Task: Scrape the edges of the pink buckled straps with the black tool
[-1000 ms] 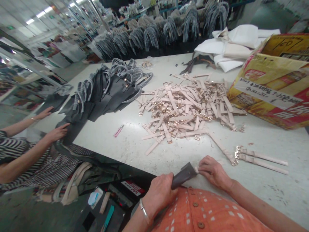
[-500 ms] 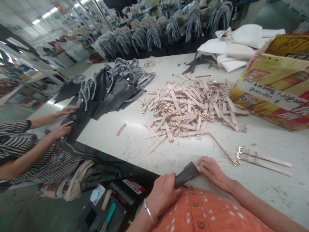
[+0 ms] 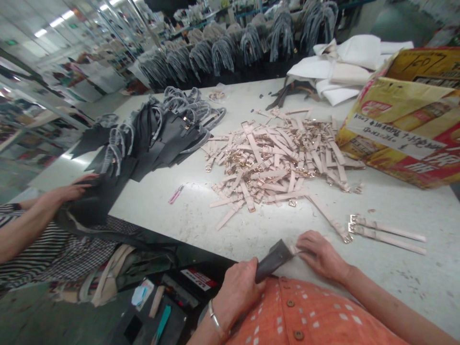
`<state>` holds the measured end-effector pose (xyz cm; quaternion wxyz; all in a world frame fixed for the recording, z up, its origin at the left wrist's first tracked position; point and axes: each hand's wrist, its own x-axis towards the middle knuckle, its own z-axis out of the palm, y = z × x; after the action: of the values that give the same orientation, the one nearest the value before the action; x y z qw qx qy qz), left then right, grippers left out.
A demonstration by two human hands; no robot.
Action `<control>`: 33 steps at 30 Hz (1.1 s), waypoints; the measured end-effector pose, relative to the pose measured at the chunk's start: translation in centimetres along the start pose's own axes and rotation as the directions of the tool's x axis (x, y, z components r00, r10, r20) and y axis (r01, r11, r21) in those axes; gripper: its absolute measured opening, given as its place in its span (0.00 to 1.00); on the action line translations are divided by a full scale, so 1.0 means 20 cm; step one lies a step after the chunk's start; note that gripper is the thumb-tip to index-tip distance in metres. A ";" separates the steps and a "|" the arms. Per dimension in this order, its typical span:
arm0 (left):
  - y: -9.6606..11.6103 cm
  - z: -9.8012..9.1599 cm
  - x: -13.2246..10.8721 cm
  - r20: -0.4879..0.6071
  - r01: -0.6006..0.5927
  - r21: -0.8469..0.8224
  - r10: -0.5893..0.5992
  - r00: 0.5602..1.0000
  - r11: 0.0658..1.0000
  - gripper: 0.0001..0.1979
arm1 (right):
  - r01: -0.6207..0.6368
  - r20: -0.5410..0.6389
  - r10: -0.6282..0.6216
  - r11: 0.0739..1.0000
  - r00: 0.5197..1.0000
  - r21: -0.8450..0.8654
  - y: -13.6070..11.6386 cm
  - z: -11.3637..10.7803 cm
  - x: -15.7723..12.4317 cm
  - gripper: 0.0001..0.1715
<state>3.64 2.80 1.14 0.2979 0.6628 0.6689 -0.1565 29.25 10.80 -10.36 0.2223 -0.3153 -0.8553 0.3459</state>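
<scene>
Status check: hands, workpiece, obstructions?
Left hand gripping dark piece. Right hand holding pale strip at the piece's end. Pale strap pile beyond, touching neither hand.

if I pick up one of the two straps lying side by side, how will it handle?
The strap looks thin, so probably light. Lying straight, it may be springy rather than limp. Its metal buckle likely makes that end heavier.

A narrow dark grey piece [image 3: 275, 261], smooth and faintly glossy, slants up and rightward out of the left hand [image 3: 241, 281], which grips its lower end. At its upper end shows a short length of pale pink strap [image 3: 294, 249], pinched by the right hand [image 3: 319, 254]; whether the two are joined is hard to tell.
</scene>
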 end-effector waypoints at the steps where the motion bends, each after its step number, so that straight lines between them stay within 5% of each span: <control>1: 0.00 0.00 0.00 -0.001 -0.006 0.004 0.006 1.000 1.000 0.13 | 0.011 -0.017 -0.012 0.999 1.000 -0.036 0.00 0.01 0.00 0.09; 7: -0.01 0.00 0.01 0.008 0.011 -0.012 -0.011 1.000 1.000 0.13 | 0.056 -0.095 -0.072 0.986 0.993 -0.158 -0.01 0.06 0.01 0.09; 11: -0.02 -0.01 0.01 0.031 0.009 -0.044 -0.008 0.999 0.999 0.12 | 0.094 -0.061 -0.099 0.991 0.993 -0.091 -0.01 0.07 0.01 0.10; 19: -0.02 -0.01 0.00 0.047 0.048 -0.006 -0.048 0.998 0.999 0.13 | -0.073 -0.043 0.079 0.989 0.996 0.127 -0.01 0.05 0.03 0.08; 28: 0.04 -0.05 -0.02 0.010 0.087 0.032 -0.088 0.996 0.996 0.13 | -0.104 -0.027 0.108 0.988 0.994 0.117 -0.02 0.06 0.05 0.10; 33: 0.10 -0.05 0.00 -0.007 0.009 0.086 -0.009 1.000 0.996 0.15 | -0.146 -0.036 0.150 0.985 0.988 0.095 -0.02 0.07 0.05 0.10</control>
<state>5.41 3.44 2.31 0.2663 0.6724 0.6655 -0.1844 27.57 10.58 -10.80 0.2286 -0.3747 -0.8076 0.3938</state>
